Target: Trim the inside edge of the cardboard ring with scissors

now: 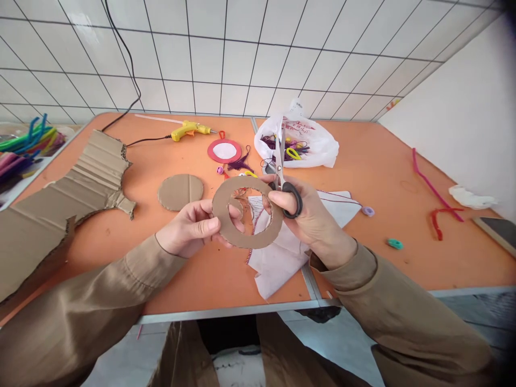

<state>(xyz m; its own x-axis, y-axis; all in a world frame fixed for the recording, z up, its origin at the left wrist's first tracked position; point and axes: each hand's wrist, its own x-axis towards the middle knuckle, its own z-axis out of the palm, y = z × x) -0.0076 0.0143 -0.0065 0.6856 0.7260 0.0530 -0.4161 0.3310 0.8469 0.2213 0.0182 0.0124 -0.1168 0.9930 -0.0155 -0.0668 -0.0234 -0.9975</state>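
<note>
Above the table, a flat cardboard ring [263,240] with a rough-cut inner edge is held up between both hands. My left hand [189,228] pinches its left side, thumb on the face. A small curled cardboard strip [235,206] shows inside the hole by those fingers; whether it is joined to the ring I cannot tell. My right hand [312,220] grips the ring's right edge with thumb and fingers, and also holds black-handled scissors [279,164], blades pointing up and away. Beneath lies a white cloth [278,269] with dark red stitching. A cardboard oval [180,192] rests left of the ring.
A large torn cardboard sheet [44,215] covers the left side. Farther back are a yellow glue gun [189,130] with its cable, a red-rimmed round ornament [224,151], and a white plastic bag [322,145] of threads. Pipe cleaners [433,180] and a phone-like dark object [497,234] lie right.
</note>
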